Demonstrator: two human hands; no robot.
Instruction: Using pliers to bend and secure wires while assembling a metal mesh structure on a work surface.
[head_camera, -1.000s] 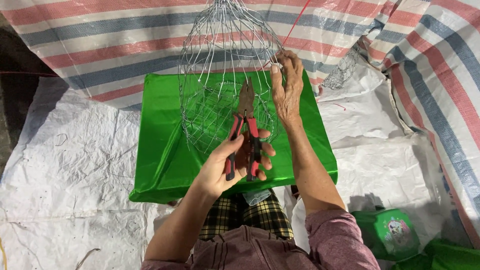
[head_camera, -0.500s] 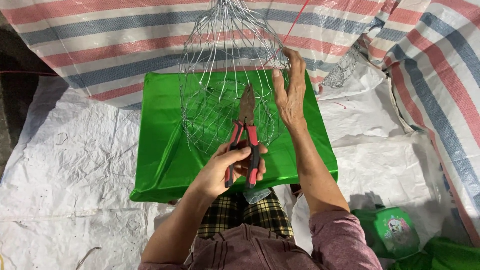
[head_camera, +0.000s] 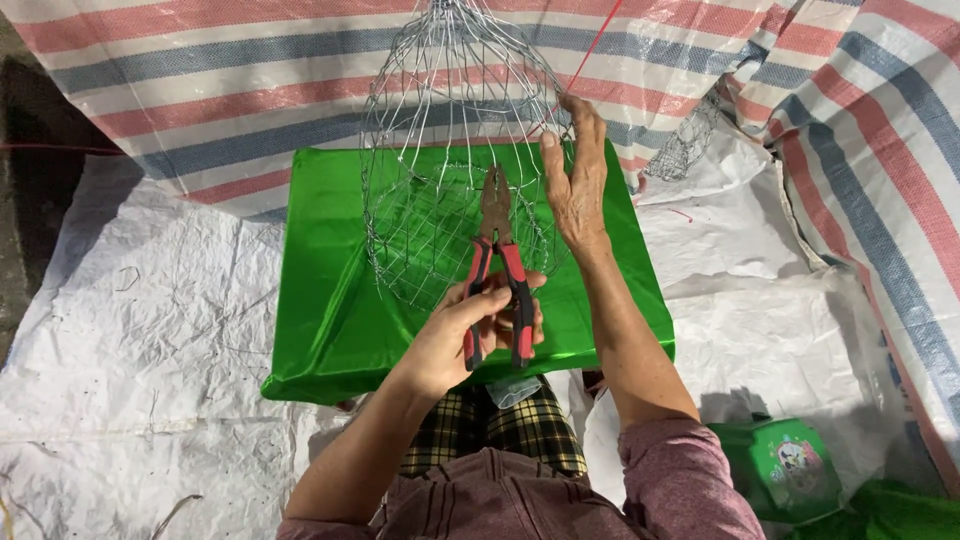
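Note:
A bell-shaped wire mesh cage (head_camera: 440, 150) hangs in front of me over a green cloth-covered block (head_camera: 330, 300). My right hand (head_camera: 578, 175) rests flat against the cage's right side, fingers up on the wires. My left hand (head_camera: 470, 335) grips the red-and-black handles of a pair of pliers (head_camera: 497, 265). The pliers point upward, with their jaws at the lower wires of the cage.
A striped red, blue and white tarp (head_camera: 200, 90) hangs behind and to the right. White woven sheeting (head_camera: 120, 330) covers the ground. A second wire mesh piece (head_camera: 685, 150) lies at the right. A green box (head_camera: 785, 465) sits near my right elbow.
My right hand has slid slightly up the cage's side. The pliers have stayed at the lower wires in my left hand.

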